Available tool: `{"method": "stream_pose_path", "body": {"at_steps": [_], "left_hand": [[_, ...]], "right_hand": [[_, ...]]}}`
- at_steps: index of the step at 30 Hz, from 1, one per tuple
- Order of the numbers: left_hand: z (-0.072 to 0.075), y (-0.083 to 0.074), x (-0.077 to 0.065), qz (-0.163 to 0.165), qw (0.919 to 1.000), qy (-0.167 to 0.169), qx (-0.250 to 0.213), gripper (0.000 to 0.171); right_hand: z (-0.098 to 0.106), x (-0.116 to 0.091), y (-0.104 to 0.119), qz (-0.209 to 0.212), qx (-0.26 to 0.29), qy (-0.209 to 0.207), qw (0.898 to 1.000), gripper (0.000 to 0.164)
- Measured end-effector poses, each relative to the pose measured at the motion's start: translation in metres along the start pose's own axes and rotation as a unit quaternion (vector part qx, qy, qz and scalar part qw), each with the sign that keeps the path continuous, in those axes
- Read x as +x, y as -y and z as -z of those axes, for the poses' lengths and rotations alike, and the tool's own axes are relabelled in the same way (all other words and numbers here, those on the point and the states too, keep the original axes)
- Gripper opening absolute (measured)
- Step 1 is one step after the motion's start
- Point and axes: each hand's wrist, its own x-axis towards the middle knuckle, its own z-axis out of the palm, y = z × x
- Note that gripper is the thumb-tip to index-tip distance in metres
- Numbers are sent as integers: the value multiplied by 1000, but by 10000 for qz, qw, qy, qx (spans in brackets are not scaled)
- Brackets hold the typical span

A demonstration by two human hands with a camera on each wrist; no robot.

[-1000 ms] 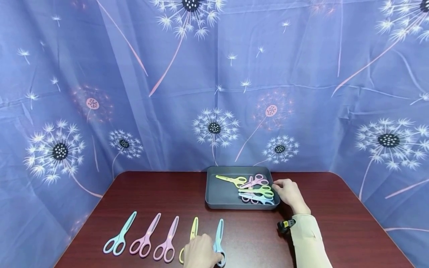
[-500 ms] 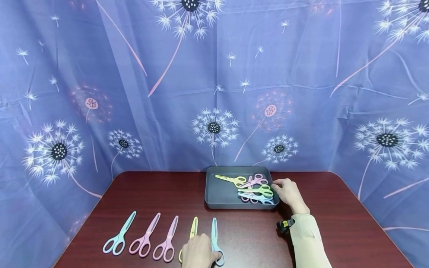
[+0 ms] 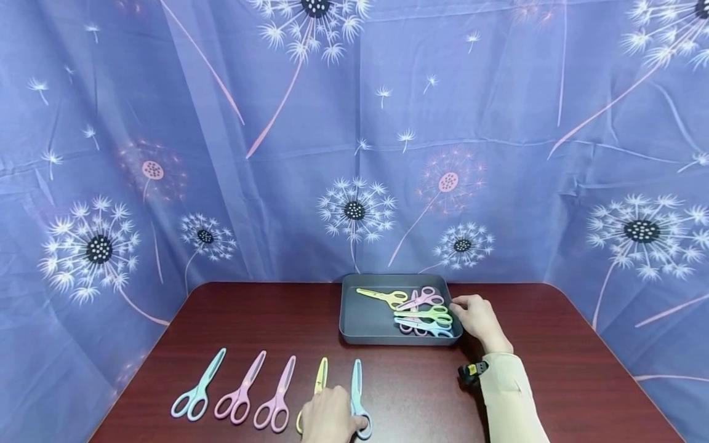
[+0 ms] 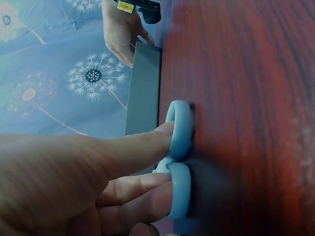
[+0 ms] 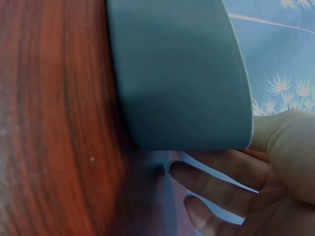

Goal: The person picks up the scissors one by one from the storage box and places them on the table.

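Note:
At the front of the table, my left hand [image 3: 329, 415] holds light blue scissors [image 3: 357, 383] by their handle. In the left wrist view the thumb is at one handle ring [image 4: 181, 130] and the fingers are at the other ring [image 4: 180, 191]. Yellow scissors [image 3: 320, 375] lie beside that hand, partly hidden by it. My right hand [image 3: 477, 320] grips the right end of a grey tray [image 3: 354, 317]. In the right wrist view, its thumb is at the rim and other fingers reach behind the tray wall [image 5: 182, 78].
Several scissors lie inside the tray, among them a yellow pair [image 3: 382, 298] and a green pair [image 3: 426, 315]. Left of my left hand, one teal pair [image 3: 200, 387] and two pink pairs [image 3: 241, 391] lie in a row. A blue dandelion curtain [image 3: 288, 215] hangs behind the table.
The light blue scissors have turned at my left hand: their blade tip swung left, then slightly back right. My right hand has stayed at the tray.

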Motion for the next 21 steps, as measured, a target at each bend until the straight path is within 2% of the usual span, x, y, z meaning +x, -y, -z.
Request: {"method": "stream_pose_path", "body": {"at_steps": [8,14,21], "left_hand": [[1,-4,0,154,9997,143,113,47],[-1,-4,-2,85,9999,-24,67,46],[-2,-5,-2,34,10000,-37,55,47]], "right_hand": [[1,-2,1,-9,-27,-12,10000,25],[1,-2,2,21,-48,-32,10000,24],[1,-2,0,90,-57,-65,9999,24]]}}
